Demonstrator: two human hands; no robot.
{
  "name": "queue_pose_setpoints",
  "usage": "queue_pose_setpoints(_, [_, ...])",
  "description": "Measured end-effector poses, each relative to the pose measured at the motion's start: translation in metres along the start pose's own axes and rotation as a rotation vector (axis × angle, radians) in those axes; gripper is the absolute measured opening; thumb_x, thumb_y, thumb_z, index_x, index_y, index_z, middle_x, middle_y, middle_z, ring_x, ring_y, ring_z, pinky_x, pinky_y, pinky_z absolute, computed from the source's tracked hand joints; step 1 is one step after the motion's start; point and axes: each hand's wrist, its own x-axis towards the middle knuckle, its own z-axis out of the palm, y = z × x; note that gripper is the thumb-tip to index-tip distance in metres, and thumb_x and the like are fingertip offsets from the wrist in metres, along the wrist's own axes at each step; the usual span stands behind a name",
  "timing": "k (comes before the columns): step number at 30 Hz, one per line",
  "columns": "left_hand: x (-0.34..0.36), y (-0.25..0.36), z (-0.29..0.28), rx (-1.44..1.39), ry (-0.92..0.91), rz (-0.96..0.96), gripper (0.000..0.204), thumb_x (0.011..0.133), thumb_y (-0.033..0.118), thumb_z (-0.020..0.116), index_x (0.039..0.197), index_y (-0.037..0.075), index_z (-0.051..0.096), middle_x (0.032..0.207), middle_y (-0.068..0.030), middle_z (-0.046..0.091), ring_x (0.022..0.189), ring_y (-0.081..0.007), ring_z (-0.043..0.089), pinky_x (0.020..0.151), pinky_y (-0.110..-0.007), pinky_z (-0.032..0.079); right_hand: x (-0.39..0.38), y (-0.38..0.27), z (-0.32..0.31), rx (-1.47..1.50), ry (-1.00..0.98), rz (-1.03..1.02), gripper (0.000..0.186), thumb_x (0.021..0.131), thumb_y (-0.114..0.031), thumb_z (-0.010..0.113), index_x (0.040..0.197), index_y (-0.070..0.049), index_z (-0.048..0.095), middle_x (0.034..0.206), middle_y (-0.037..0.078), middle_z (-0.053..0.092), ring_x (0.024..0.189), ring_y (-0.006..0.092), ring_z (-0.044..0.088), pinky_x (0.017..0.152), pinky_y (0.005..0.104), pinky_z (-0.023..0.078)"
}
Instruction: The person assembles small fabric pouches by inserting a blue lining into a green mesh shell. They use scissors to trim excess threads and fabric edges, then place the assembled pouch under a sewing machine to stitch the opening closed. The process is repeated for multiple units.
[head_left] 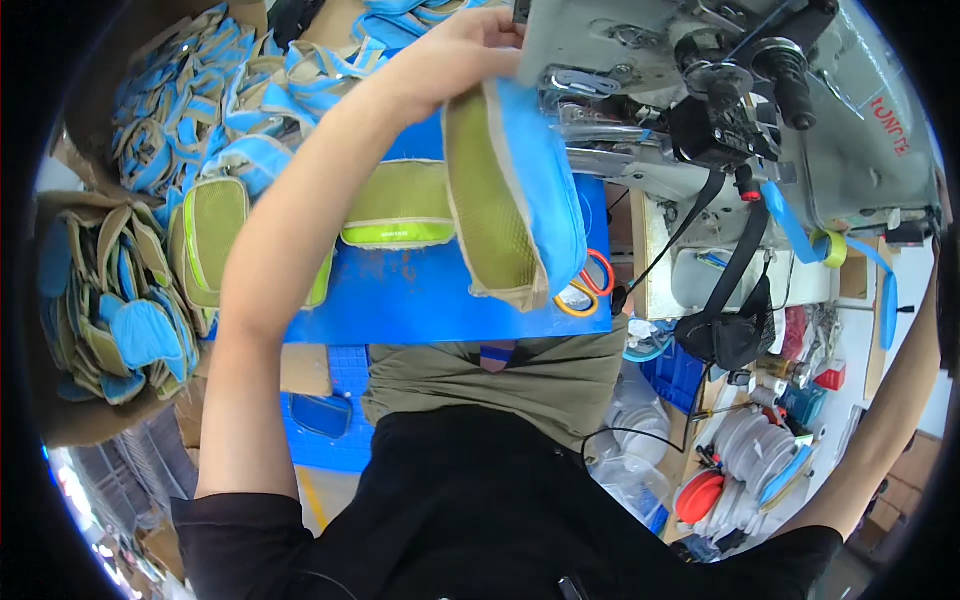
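Beside the sewing machine [640,55], cannot tell closure of left grip [462,60] or unseen right one; could snag blue-green pouch [545,190] on scissors [608,268] by dragging sideways.

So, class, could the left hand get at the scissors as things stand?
Probably yes: the scissors have their red and yellow handles showing beside the blue-and-olive pouch. The left hand is up near the machine, so it would have to reach past that pouch.
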Motion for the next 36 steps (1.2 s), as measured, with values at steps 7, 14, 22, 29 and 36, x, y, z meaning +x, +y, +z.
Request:
queue_pose_setpoints(7, [-0.098, -0.007, 0.061, 0.181, 0.733, -0.006, 0.021, 0.097, 0.018, 0.069, 0.110, 0.003, 0.063, 0.097, -0.0009, 0.064, 0.091, -0.0086, 0.058, 0.086, -0.025, 0.046, 0.066, 0.098, -0.034, 0.322, -0.163, 0.278, 0.035, 0.101, -0.022, 0.055, 0.115, 0.008, 0.065, 0.111, 0.015, 0.069, 0.098, 0.0223, 0.064, 0.094, 0.0366, 0.050])
queue_pose_setpoints(14, [-0.151, -0.021, 0.135, 0.234, 0.659, 0.076, 0.034, 0.080, 0.021, 0.086, 0.095, 0.007, 0.059, 0.085, -0.0026, 0.058, 0.074, -0.0142, 0.056, 0.069, -0.027, 0.045, -0.019, 0.147, 0.041, 0.878, 0.398, 0.009, 0.045, 0.109, -0.033, 0.047, 0.131, 0.004, 0.060, 0.127, 0.011, 0.067, 0.116, 0.0209, 0.062, 0.104, 0.0366, 0.043])
queue_pose_setpoints(22, [-0.154, -0.034, 0.144, 0.706, 0.626, 0.356, 0.024, 0.072, 0.005, 0.080, 0.082, 0.007, 0.059, 0.087, -0.0077, 0.061, 0.075, -0.0278, 0.060, 0.067, -0.038, 0.049, -0.205, -0.079, 0.212, 0.769, 0.665, -0.076, 0.036, 0.101, -0.024, 0.059, 0.125, 0.003, 0.062, 0.118, 0.012, 0.067, 0.107, 0.0193, 0.065, 0.088, 0.0319, 0.048])
queue_pose_setpoints(29, [-0.173, -0.017, 0.144, 0.238, 0.488, 0.149, 0.018, 0.079, -0.006, 0.067, 0.091, 0.004, 0.057, 0.083, -0.0080, 0.063, 0.080, -0.0147, 0.065, 0.068, -0.030, 0.051, -0.284, -0.243, 0.346, 1.296, -0.356, 0.164, 0.037, 0.098, -0.029, 0.069, 0.120, 0.001, 0.068, 0.096, 0.004, 0.069, 0.083, 0.0098, 0.064, 0.069, 0.0248, 0.050])
queue_pose_setpoints(36, [-0.143, 0.009, 0.125, -0.235, 0.449, -0.052, 0.021, 0.088, 0.005, 0.070, 0.108, 0.002, 0.064, 0.094, -0.0036, 0.068, 0.088, -0.0116, 0.065, 0.081, -0.029, 0.053, -0.252, -0.260, 0.354, 1.480, -0.443, 0.268, 0.034, 0.089, -0.018, 0.078, 0.113, 0.005, 0.069, 0.087, 0.006, 0.073, 0.067, 0.0069, 0.063, 0.058, 0.0220, 0.048])
